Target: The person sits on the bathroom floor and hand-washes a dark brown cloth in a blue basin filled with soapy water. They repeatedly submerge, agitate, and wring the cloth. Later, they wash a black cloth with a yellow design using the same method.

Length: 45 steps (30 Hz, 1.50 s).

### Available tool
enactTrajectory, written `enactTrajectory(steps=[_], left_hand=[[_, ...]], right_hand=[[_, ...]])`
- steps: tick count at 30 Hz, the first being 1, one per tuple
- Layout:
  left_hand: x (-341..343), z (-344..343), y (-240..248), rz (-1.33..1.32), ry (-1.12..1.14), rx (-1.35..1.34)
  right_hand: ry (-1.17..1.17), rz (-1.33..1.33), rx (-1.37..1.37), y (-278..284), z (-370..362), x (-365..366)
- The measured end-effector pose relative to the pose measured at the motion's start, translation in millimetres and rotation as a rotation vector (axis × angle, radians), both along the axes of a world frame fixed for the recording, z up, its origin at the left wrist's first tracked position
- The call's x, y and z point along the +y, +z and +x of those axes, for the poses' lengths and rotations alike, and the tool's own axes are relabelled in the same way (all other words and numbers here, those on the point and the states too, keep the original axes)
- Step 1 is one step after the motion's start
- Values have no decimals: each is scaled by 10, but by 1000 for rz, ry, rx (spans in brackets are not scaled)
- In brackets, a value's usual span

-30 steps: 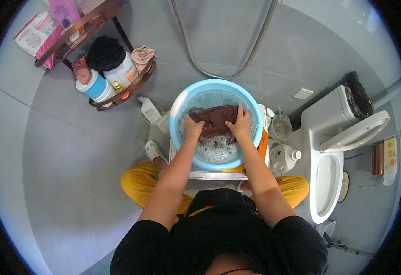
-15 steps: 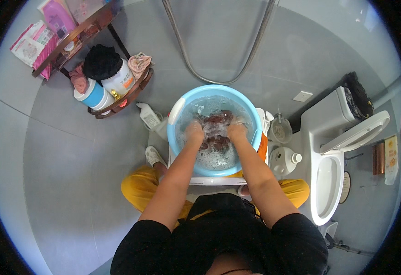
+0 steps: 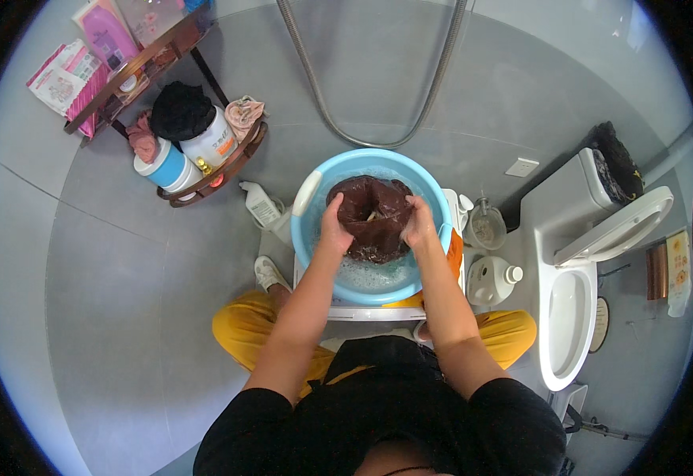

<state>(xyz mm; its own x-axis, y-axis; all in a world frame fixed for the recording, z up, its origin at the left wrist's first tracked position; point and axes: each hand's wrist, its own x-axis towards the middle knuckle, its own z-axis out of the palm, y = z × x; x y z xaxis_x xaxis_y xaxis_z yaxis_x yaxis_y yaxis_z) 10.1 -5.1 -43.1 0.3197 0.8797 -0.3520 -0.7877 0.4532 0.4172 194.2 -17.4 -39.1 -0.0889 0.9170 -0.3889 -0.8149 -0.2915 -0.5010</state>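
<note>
A dark brown wet cloth point(image 3: 374, 236) is bunched in a rounded shape with a fold open at its middle, raised at the surface of soapy water. The water lies in a light blue basin point(image 3: 375, 155) in front of me. My left hand point(image 3: 335, 228) grips the cloth's left side, thumb up along it. On the opposite side my right hand point(image 3: 419, 223) grips the cloth too, fingers partly hidden beneath. White suds point(image 3: 370, 279) float near the basin's front wall.
The basin rests on a white stand point(image 3: 374, 314). To its left is a white bottle point(image 3: 261, 205); to its right, a white jug point(image 3: 491, 280) and the toilet point(image 3: 562, 317). A loaded corner shelf point(image 3: 235, 163) stands far left. A shower hose point(image 3: 324, 107) hangs beyond.
Both hands have come up out of the foamy water and lifted the brown cloth, which was mostly submerged before. It now shows as one rounded bundle between them.
</note>
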Motion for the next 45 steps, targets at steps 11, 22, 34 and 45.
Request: enactTrajectory(steps=[11, 22, 34, 45], left_hand=[[45, 309, -277, 154, -123, -154], [-113, 340, -113, -14, 98, 302], [30, -48, 51, -102, 151, 873], [10, -57, 199, -239, -61, 961]], right_hand=[[-272, 555, -1412, 573, -858, -572], [-229, 342, -1494, 244, -786, -323], [-328, 129, -818, -121, 16, -117], [-266, 44, -1585, -418, 21, 151]])
